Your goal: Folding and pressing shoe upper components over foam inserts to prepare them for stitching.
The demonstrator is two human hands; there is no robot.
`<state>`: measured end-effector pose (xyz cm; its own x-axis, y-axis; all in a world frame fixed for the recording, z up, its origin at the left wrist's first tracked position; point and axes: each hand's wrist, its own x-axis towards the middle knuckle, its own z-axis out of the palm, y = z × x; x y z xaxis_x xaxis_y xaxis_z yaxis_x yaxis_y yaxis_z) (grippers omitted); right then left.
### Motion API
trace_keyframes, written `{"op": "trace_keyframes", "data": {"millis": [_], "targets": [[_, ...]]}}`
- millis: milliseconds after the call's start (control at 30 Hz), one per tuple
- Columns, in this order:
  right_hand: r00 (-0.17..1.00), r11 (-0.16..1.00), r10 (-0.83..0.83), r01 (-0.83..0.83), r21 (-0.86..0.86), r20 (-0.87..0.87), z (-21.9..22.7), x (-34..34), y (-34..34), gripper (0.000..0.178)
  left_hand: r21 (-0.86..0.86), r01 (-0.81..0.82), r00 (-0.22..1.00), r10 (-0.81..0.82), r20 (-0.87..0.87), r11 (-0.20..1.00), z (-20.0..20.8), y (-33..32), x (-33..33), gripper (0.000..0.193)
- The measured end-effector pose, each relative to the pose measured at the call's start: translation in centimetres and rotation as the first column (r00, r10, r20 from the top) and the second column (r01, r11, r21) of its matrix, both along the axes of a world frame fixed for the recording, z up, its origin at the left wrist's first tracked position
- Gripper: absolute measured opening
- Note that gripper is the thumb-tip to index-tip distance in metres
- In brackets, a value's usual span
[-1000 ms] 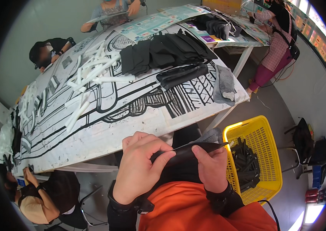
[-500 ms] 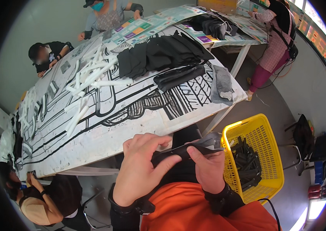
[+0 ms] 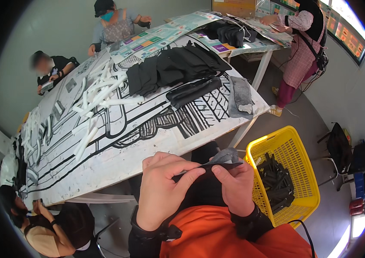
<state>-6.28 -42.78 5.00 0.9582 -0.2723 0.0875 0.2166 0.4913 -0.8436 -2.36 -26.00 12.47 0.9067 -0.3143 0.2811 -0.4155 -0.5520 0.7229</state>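
In front of my orange-clad lap, both hands hold a thin black piece of flexible sheet (image 3: 230, 164), too folded to tell fabric from foam. My left hand (image 3: 162, 193) is closed, pinching its left end between thumb and fingers. With the thumb on top, my right hand (image 3: 239, 191) is closed on the right end. A grey, rounded flap (image 3: 225, 155) rises behind the black edge, beside the right fingers; whether it is part of the same piece, I cannot tell. The fingers under the piece are partly hidden.
The white table (image 3: 156, 155), painted with black lines, holds a stack of black sheets (image 3: 178, 62), a black bundle (image 3: 195, 90), a grey pad (image 3: 239, 96) and white tubes (image 3: 100, 92). A yellow basket (image 3: 305, 172) with black pieces (image 3: 277, 182) stands at my right. Several people work around.
My hands have come closer together, and the left fingers have closed more tightly on the black piece. The far-left person now holds a small object up off the table.
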Motion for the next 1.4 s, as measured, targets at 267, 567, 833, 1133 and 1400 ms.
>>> {"op": "trace_keyframes", "data": {"millis": [267, 567, 833, 1133, 1400], "targets": [[1.000, 0.999, -0.010, 0.011, 0.039, -0.025, 0.3, -0.1, 0.1, 0.017, -0.048, 0.012, 1.000, -0.011, 0.020, 0.999, -0.3, 0.0, -0.2, 0.010], [0.998, 0.999, -0.039, 0.041, 0.030, -0.052, 0.5, -0.4, 0.4, 0.017, -0.046, 0.019, 1.000, -0.019, -0.004, 0.999, -0.2, 0.2, -0.3, 0.011], [0.999, 0.994, -0.011, 0.016, 0.110, -0.047, 1.3, 0.0, 0.5, 0.014, -0.036, 0.053, 0.998, -0.054, -0.043, 0.998, -0.5, 0.3, 0.1, 0.013], [0.999, 0.999, -0.015, 0.016, 0.032, -0.031, 0.3, 0.5, 0.3, 0.015, -0.022, 0.055, 0.998, -0.055, 0.014, 0.998, 0.2, -1.2, 0.7, 0.017], [0.994, 0.999, -0.037, 0.037, -0.005, 0.105, 0.2, 0.5, -1.2, 0.015, -0.076, 0.102, 0.986, -0.111, -0.125, 0.992, 0.1, -0.6, 0.9, 0.017]]}}
